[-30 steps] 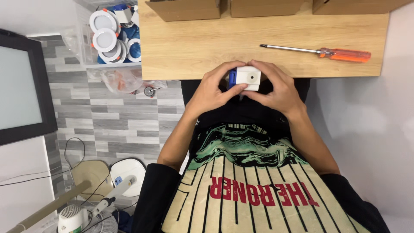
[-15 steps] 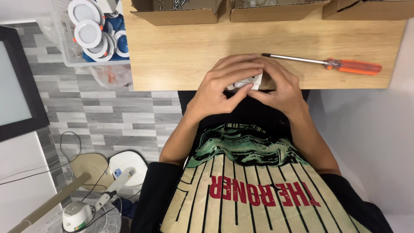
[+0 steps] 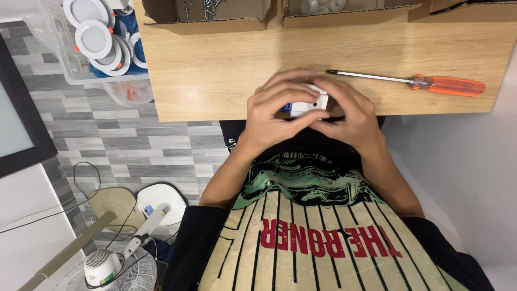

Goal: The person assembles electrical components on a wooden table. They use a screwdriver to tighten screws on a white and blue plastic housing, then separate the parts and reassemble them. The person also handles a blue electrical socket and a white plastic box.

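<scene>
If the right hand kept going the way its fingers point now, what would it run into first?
The right hand points its fingers inward toward the left hand, with the small white block clasped between them. It would press into that block first, then the left fingers. Depth is hard to judge from above.

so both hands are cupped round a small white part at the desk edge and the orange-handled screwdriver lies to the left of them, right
Not quite. The head view shows the left hand and right hand cupped round the small white part at the wooden desk edge, but the orange-handled screwdriver lies to their right, not left.
</scene>
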